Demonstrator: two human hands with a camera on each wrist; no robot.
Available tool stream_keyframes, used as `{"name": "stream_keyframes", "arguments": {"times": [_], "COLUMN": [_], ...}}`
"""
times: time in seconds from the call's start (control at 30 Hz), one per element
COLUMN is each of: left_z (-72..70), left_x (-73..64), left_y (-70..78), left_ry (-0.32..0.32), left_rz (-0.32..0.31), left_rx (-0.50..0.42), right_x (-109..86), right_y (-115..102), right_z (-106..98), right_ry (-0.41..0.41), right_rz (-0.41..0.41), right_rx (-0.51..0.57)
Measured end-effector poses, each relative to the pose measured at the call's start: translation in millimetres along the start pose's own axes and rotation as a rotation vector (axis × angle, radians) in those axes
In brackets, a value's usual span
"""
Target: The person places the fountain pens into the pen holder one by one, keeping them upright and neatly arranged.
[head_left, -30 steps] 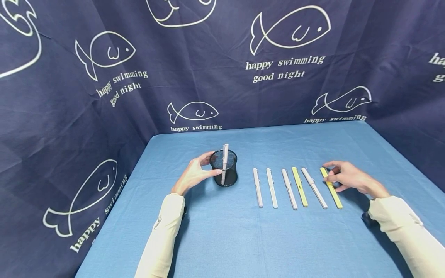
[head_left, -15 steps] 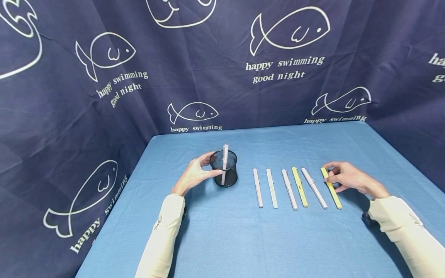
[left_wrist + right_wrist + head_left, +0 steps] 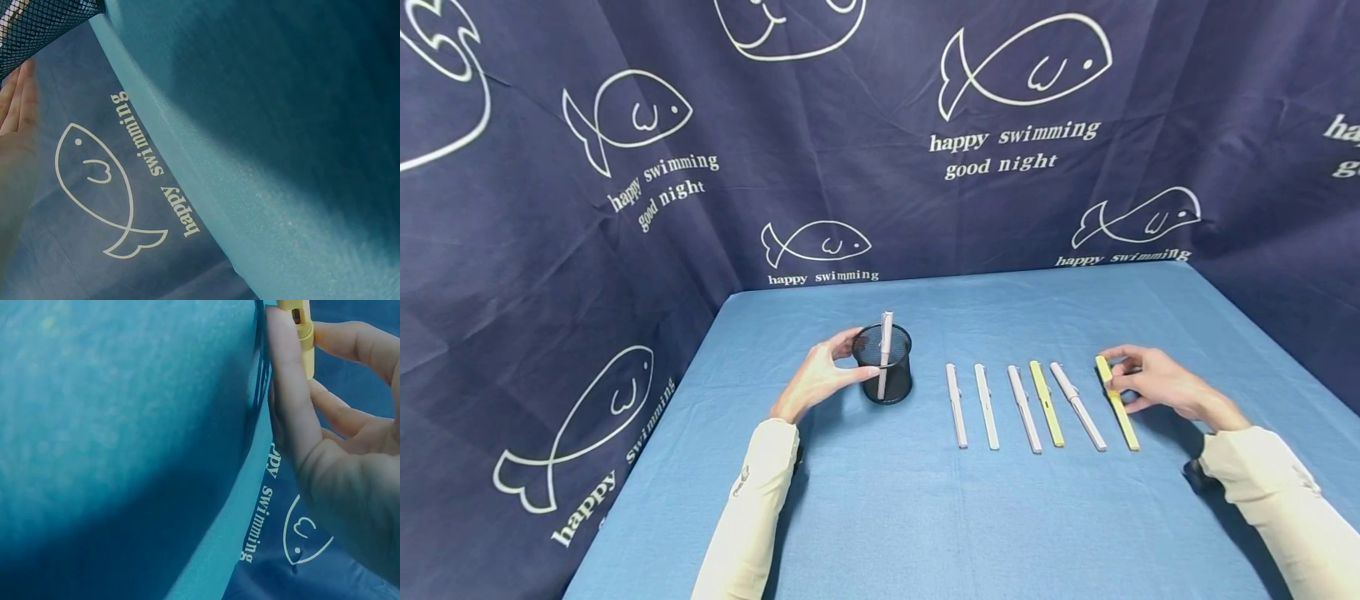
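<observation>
- Right hand [image 3: 1161, 385], thumb and fingers pinching a yellow pen [image 3: 1124, 421] near its far end; that end tips up, a dark shadow beside it. Whether the near end touches the blue cloth [image 3: 880, 500], I can't tell!
- Over on the left, the left hand [image 3: 812, 379] holds a black mesh cup [image 3: 899, 385], thumb in front, fingers behind.
- One pale pen [image 3: 887, 333] leans inside, poking above the rim.
- Between cup and pinched pen, five more pens [image 3: 1024, 408] lie side by side, one yellow.
- Behind it all, a navy curtain [image 3: 895, 167] with white fish!
</observation>
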State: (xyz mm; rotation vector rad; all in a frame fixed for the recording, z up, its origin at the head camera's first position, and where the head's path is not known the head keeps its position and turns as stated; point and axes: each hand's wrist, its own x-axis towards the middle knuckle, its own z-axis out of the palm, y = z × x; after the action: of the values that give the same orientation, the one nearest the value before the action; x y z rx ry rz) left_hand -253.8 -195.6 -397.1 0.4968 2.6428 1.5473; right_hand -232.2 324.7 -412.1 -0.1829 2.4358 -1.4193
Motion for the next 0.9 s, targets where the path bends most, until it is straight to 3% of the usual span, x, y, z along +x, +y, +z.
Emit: {"name": "stream_keyframes", "arguments": {"times": [0.27,0.57,0.73,0.9], "left_z": [0.2,0.2,-0.6,-0.4], "left_x": [-0.4,-1.6,-2.2,-1.9], "left_y": [0.1,0.0,0.3,0.6], "left_ry": [0.005,-0.002,0.004,0.001], "left_rz": [0.004,0.008,0.001,-0.008], "left_rx": [-0.004,0.0,0.003,-0.011], "right_x": [1.1,6.2,10.8,13.8], "right_y": [-6,-11,-14,-20], "right_z": [0,4,7,12], "right_ry": [0.076,0.251,0.295,0.281], "right_rz": [-0.08,-0.25,-0.366,-0.496], "right_rx": [0.034,0.048,0.112,0.249]}}
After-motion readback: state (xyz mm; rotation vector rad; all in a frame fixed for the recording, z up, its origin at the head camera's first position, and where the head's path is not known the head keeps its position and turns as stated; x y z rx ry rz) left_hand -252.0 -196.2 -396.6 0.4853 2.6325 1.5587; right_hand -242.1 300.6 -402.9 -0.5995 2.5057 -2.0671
